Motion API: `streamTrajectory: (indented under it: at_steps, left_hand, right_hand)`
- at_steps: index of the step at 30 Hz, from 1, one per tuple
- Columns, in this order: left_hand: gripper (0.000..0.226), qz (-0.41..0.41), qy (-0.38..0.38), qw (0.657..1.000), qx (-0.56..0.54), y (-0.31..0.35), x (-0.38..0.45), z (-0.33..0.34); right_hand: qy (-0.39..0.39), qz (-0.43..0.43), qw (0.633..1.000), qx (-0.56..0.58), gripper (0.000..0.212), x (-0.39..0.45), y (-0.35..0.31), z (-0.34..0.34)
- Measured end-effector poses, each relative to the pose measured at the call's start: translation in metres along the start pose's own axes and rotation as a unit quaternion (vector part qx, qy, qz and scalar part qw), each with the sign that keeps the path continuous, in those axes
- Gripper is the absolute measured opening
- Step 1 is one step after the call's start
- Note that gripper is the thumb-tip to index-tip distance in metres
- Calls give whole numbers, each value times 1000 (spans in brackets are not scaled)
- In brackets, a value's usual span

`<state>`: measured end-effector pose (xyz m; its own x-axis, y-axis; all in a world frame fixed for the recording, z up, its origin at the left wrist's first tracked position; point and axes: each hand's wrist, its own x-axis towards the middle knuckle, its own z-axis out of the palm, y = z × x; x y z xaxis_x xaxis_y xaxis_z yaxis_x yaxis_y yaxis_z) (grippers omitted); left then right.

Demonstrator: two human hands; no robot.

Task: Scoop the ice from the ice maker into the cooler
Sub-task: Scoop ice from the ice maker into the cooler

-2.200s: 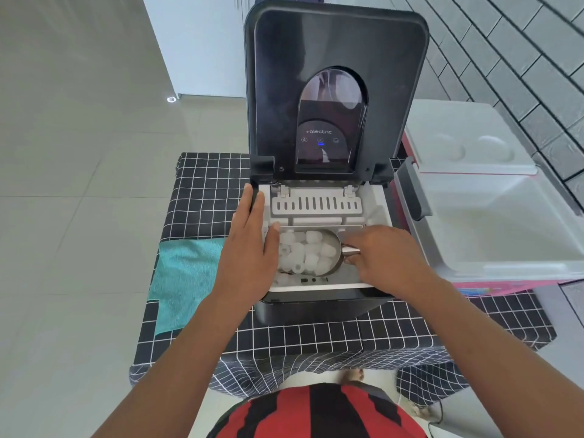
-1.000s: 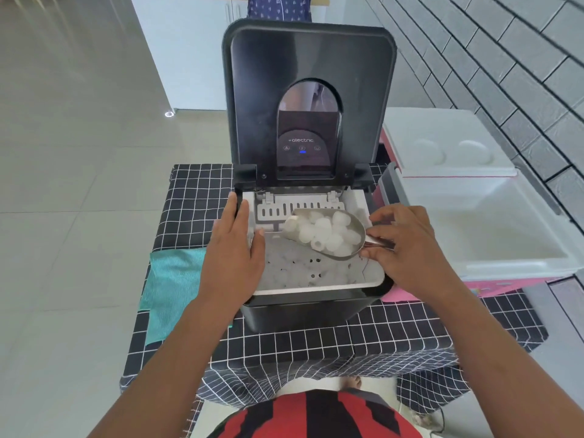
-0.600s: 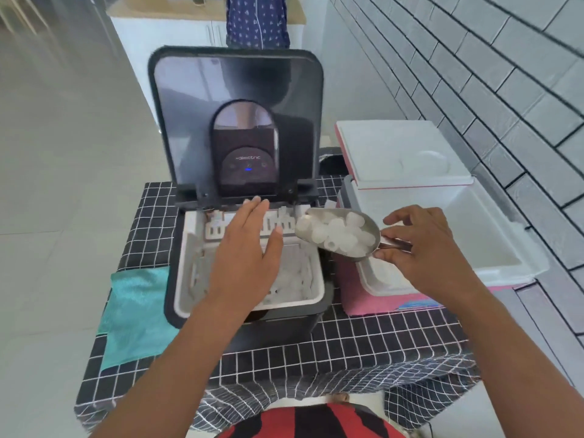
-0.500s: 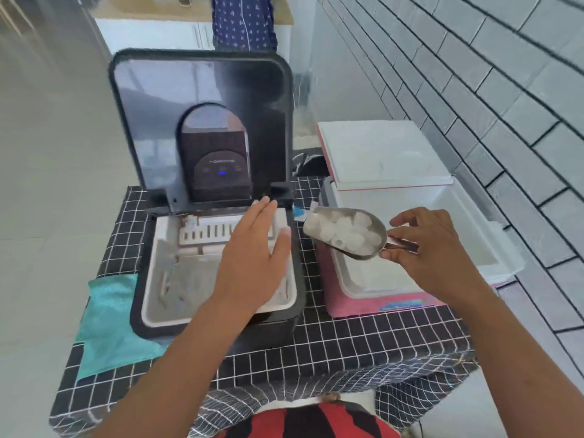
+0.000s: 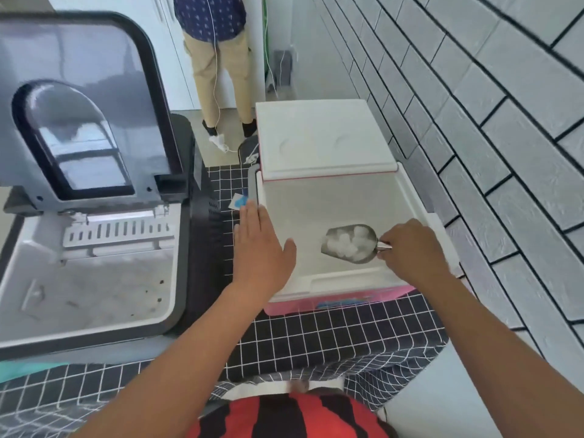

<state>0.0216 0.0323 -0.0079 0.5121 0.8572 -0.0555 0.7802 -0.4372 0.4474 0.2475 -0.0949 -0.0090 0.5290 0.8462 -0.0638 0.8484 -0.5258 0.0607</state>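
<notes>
**Loaded scoop held inside the open cooler**

My right hand grips the handle of the metal scoop, whose bowl holds the ice and sits within the white interior of the cooler. My left hand lies flat, fingers straight, on the cooler's left rim. The ice maker stands to the left with its lid raised, on the checked tablecloth.

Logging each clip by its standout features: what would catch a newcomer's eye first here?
The shiny metal scoop heaped with white ice, held by the right hand over the open white-and-pink cooler. At left looms the black ice maker, lid up, while the flat left hand rests at the cooler's left rim.
</notes>
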Motion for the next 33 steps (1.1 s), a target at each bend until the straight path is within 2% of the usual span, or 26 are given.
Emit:
streamTrajectory:
  at_steps: [4, 9, 14, 18, 21, 24, 27, 29, 33]
  left_hand:
    - [86, 6, 22, 999, 42, 1, -5, 14]
    - [81, -6, 33, 999, 6, 0, -4, 16]
    - [80, -11, 50, 999, -7, -3, -4, 18]
    - [76, -5, 33, 999, -13, 0, -4, 11]
    - [63, 21, 41, 998, -34, 5, -5, -10]
    - [55, 51, 87, 991, -83, -1, -8, -48]
    - [48, 53, 131, 985, -102, -29, -16, -90]
    - [43, 45, 144, 984, -95, -57, -26, -112]
    - [41, 5, 156, 985, -68, -124, -51, -143]
  right_hand:
    - [-42, -21, 997, -53, 14, 19, 8, 11]
    - [-23, 15, 998, -60, 11, 24, -2, 14]
    - [6, 9, 998, -63, 11, 28, -5, 16]
    - [52, 31, 998, 4, 11, 25, -3, 18]
    - [85, 40, 987, 130, 8, 18, -6, 12]
    - [99, -6, 963, 250, 4, 8, -25, -8]
    - [127, -45, 937, 324, 10, 0, -59, -45]
    - [121, -79, 934, 326, 5, -3, -86, -70]
    - [90, -167, 945, 267, 9, -12, -148, -120]
